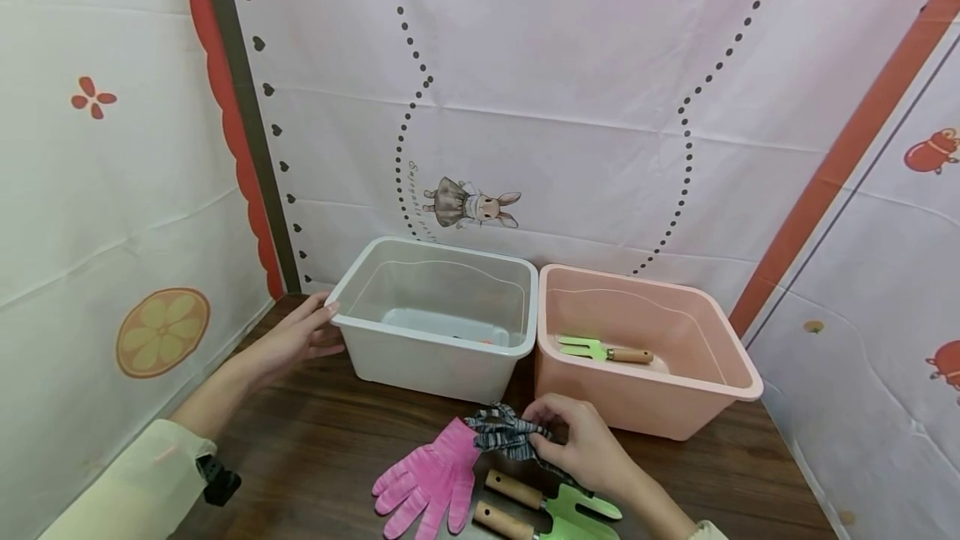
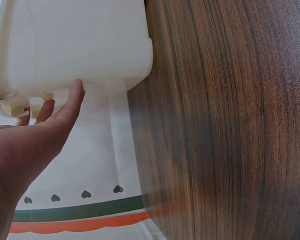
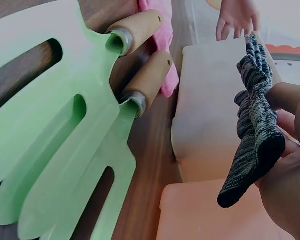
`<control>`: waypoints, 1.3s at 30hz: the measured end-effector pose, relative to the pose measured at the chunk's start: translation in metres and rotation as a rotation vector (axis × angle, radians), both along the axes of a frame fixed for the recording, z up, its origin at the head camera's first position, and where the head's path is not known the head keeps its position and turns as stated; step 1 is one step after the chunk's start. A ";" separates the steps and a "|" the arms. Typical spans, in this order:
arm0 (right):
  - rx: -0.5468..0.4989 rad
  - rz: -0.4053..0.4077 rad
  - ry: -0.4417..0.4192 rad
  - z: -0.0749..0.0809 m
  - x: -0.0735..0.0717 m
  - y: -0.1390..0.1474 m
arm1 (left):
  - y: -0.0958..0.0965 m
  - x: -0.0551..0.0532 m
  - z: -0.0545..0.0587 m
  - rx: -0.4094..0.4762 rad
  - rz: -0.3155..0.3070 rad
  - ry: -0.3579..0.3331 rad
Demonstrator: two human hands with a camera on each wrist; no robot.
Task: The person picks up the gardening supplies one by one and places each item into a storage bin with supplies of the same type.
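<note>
My left hand holds the left end of a white plastic bin; in the left wrist view its fingers curl beneath the rim, thumb at the frame's edge. A knitted grey-and-black glove hangs pinched between the thumb and fingers of my right hand, in front of where the two bins meet. Just left of it, a pink glove lies flat on the table, its cuff partly behind the dark one. Below my right hand lie two green garden hand tools with slotted heads and wooden handles.
To the right of the white bin stands a pink bin with a green hand fork inside. A small orange thing shows low in the white bin, mostly hidden. Printed cloth encloses the dark wooden table.
</note>
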State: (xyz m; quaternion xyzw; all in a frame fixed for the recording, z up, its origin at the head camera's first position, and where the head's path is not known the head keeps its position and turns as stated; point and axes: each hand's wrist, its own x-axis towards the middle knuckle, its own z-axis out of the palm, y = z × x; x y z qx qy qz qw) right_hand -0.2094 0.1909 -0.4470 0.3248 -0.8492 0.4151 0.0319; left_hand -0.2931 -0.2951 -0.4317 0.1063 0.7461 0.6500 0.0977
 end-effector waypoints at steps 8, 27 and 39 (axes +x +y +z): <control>-0.013 0.021 0.000 0.008 0.000 -0.005 | 0.001 0.000 0.000 -0.010 0.014 -0.001; -0.026 0.069 0.059 0.024 -0.007 -0.015 | 0.001 0.002 0.002 -0.014 0.018 -0.014; -0.025 0.071 0.085 0.029 -0.008 -0.019 | 0.002 0.000 0.007 0.003 0.014 -0.027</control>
